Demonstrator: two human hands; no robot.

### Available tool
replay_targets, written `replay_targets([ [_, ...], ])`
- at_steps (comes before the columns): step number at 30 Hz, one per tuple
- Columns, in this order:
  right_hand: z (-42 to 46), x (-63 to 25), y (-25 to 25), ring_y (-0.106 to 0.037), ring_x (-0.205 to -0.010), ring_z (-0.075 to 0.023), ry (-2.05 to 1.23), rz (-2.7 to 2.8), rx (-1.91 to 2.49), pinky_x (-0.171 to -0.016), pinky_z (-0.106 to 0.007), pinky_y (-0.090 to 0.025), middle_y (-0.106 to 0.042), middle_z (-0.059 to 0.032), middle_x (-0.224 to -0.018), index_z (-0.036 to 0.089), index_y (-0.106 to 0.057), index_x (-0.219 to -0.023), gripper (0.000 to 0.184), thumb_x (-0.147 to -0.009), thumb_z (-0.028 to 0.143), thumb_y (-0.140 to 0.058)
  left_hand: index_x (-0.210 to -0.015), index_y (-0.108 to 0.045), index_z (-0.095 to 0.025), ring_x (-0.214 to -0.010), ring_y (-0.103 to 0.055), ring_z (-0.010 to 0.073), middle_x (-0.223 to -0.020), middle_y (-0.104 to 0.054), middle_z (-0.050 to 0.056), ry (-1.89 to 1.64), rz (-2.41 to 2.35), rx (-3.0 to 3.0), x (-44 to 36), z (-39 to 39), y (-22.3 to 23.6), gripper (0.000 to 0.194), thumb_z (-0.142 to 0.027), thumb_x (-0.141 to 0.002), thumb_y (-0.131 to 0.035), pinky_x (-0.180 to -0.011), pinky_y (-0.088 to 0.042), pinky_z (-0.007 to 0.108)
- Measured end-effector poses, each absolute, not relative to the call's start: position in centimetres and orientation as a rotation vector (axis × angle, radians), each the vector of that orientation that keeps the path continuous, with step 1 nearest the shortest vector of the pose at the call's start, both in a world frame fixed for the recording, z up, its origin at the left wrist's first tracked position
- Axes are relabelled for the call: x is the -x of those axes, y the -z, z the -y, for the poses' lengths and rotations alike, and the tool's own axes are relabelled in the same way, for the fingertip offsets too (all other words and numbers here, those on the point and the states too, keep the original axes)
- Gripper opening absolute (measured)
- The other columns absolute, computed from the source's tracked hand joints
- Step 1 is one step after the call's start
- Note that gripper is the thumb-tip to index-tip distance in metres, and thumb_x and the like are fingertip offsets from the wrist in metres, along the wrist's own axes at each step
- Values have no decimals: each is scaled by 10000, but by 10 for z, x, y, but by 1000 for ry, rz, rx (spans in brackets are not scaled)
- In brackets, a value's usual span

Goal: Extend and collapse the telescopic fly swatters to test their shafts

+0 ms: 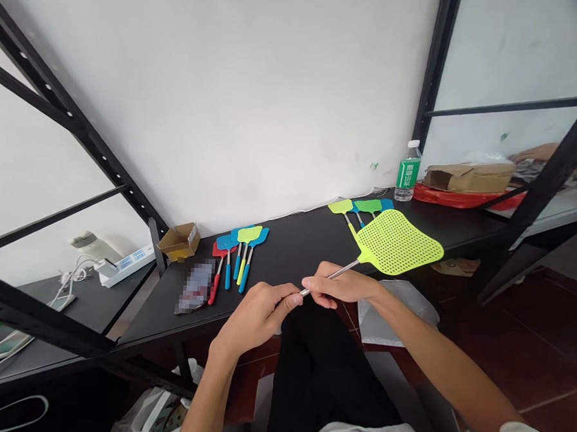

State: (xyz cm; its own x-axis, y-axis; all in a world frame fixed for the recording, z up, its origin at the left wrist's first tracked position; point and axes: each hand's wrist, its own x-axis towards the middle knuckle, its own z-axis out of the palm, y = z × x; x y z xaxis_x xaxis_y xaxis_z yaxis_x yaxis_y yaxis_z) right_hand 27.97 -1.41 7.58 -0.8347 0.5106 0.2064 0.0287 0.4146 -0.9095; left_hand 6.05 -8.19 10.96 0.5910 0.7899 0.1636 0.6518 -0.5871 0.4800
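Held over my lap is a yellow-green fly swatter (399, 242) with a perforated head, which points right. My left hand (264, 310) is closed around the handle end, and its fingers hide the grip. My right hand (340, 286) pinches the metal shaft just ahead of it, between thumb and fingers. On the black table beyond my left hand lie several fly swatters (244, 265) in red, blue and yellow-green. A second group of fly swatters (368, 206), yellow-green, blue and green, lies behind the held one and is partly covered by it.
A small open cardboard box (179, 241) and a pixelated item (196, 287) are at the table's left. A water bottle (407, 172) stands at the back right, near a larger cardboard box (469, 176). Black metal shelf posts (429, 75) flank the table (291, 245). Another person's hand (536, 153) shows far right.
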Motion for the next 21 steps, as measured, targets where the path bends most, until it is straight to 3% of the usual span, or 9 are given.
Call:
replay_targets([
  [21, 12, -288, -81, -497, -479, -107, -1383, 2281, 424, -528, -242, -378, -565, -12, -496, 146, -597, -558, 578, -1009, 475, -449, -863, -613, -194, -545, -385, 114, -590, -448, -44, -509, -1154, -2421, -49, 85, -111, 406, -378, -1058, -308, -600, -317, 252],
])
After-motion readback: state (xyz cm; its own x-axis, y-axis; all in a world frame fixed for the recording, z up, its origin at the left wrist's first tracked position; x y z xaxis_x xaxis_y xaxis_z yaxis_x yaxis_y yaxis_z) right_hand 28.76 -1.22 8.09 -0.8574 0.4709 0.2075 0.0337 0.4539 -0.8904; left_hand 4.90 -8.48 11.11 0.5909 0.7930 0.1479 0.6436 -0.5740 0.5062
